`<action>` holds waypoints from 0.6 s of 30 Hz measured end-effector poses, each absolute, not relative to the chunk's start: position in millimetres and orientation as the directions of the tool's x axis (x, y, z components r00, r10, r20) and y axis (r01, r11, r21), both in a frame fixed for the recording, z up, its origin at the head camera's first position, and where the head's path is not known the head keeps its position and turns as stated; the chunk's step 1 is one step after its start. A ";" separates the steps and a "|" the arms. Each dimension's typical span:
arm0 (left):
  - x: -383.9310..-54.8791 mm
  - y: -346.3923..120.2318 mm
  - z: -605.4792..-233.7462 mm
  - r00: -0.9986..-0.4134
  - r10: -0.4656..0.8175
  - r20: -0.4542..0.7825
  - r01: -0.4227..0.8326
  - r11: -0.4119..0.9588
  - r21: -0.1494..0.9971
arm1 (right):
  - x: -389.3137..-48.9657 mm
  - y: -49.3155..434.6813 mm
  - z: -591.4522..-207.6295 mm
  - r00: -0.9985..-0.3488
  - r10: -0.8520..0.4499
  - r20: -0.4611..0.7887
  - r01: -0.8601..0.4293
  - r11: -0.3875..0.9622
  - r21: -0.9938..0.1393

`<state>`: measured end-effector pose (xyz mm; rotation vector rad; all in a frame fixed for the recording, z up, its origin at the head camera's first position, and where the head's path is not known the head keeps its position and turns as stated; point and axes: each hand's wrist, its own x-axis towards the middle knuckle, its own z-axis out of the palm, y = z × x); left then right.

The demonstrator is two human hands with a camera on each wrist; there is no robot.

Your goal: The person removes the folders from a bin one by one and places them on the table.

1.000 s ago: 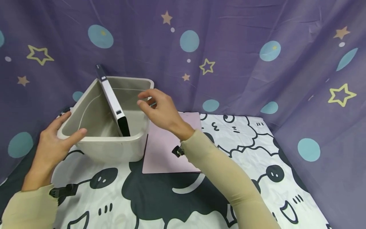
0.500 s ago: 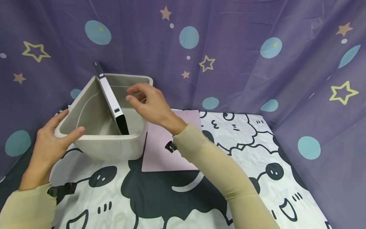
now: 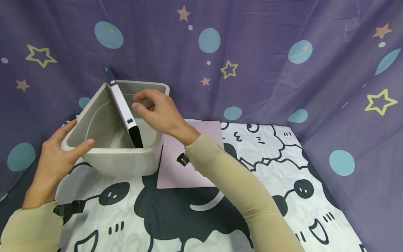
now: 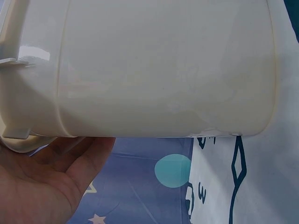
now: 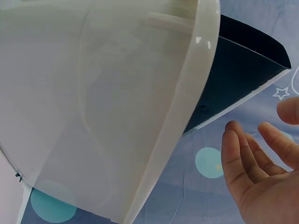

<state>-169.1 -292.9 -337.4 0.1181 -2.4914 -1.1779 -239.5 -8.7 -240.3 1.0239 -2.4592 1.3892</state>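
Observation:
A beige plastic bin [image 3: 122, 161] stands on the left of the table. Leaning diagonally inside it is a flat dark slab-like object [image 3: 122, 105] with a white edge and black ends; its far end sticks up past the rim. My left hand [image 3: 58, 152] holds the bin's front left corner, thumb over the rim and fingers along the outside. My right hand [image 3: 160, 113] hovers over the bin's right part, fingers loosely bent with nothing between them. In the right wrist view, the right fingertips [image 5: 231, 127] are apart from the slab's dark face [image 5: 229, 74].
A pink flat sheet [image 3: 185, 164] lies right of the bin, partly beneath the right forearm. The table has a black and white cartoon cloth [image 3: 267, 147]. A purple curtain [image 3: 252, 87] with stars and blue dots hangs behind.
My right hand has moved left, from the bin's right rim to over its inside, closer to the slab. My left hand keeps its place on the bin.

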 end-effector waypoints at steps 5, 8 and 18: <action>-168.1 -293.9 -337.5 -0.927 -0.234 0.292 0.078 0.643 0.762 | -240.2 -14.1 -241.3 -0.770 -0.497 0.400 -0.601 0.351 -0.718; -168.3 -294.8 -338.0 -0.926 -0.229 0.300 0.087 0.642 0.761 | -240.6 -17.9 -242.4 -0.774 -0.502 0.387 -0.595 0.363 -0.717; -170.0 -293.4 -336.7 -0.935 -0.228 0.270 0.059 0.652 0.756 | -244.6 -28.6 -244.7 -0.762 -0.563 0.320 -0.562 0.329 -0.759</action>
